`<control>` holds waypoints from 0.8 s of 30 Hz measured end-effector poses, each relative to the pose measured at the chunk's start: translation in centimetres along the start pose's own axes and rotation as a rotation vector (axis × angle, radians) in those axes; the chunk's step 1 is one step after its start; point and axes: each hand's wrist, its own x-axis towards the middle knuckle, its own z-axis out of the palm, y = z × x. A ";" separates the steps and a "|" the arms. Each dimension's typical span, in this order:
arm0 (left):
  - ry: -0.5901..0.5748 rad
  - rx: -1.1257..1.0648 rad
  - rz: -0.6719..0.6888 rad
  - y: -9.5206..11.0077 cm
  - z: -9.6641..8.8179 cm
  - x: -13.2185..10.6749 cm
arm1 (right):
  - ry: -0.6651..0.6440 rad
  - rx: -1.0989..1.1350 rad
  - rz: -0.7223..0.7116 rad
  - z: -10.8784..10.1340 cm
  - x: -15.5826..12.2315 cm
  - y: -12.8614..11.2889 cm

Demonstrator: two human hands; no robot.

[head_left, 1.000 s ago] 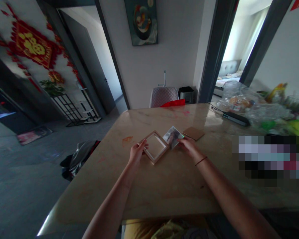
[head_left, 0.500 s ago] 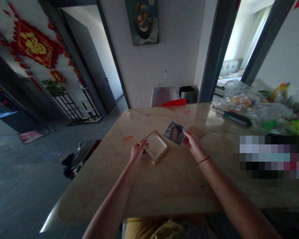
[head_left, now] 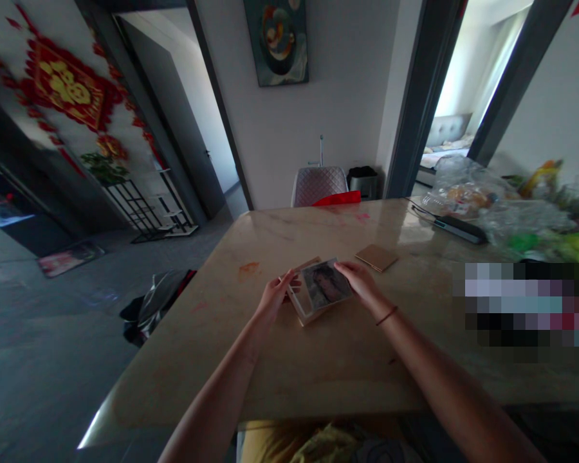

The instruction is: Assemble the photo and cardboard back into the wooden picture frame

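My left hand (head_left: pixel 276 290) grips the left side of a light wooden picture frame (head_left: pixel 305 317). A small photo (head_left: pixel 325 284) is pinched at its upper right edge by my right hand (head_left: pixel 357 281). It lies over the right part of the frame and hides much of the opening; whether the two touch I cannot tell. Beyond my right hand, a brown square backing board (head_left: pixel 376 257) rests flat on the marble table (head_left: pixel 251 379).
To the right lie a black elongated device (head_left: pixel 459 229) with a cord and a heap of clear plastic bags (head_left: pixel 521 215). A quilted chair (head_left: pixel 320 185) with a red item stands behind the table's far edge.
My right hand has brought the photo left and nearer, from beside the frame to over it. The frame has turned slightly in my left hand. The brown board now shows fully.
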 end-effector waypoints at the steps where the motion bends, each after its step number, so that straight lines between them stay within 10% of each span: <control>1: -0.006 -0.006 0.000 0.0 0.0 0.0 | -0.009 -0.025 -0.015 0.0 -0.1 -0.1; 24: -0.045 0.093 0.092 0.5 0.0 -0.4 | 0.011 -0.033 -0.079 0.1 -0.4 -0.9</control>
